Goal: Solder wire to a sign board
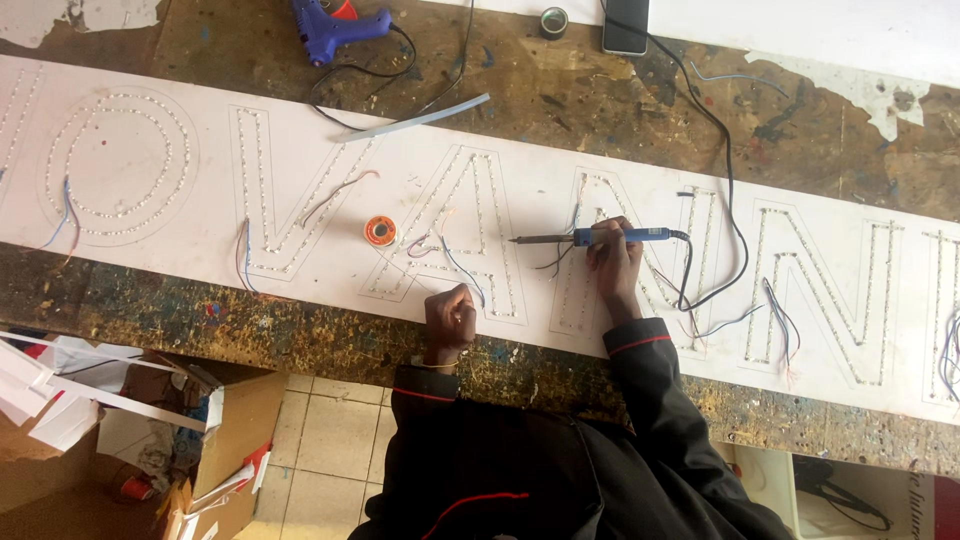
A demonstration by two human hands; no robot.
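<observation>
The right hand (612,262) was closed around a blue soldering iron (590,238), with its metal tip pointing left over the long white board (300,170). The left hand (450,315) rested curled on the board's near edge, close to some thin wires (450,262); whether it pinched one was too small to see. A small orange spool (380,231) lay just left of the wires. The board ran off both sides of the counter (600,100). A blue glue gun (335,25) was cut off at the top.
</observation>
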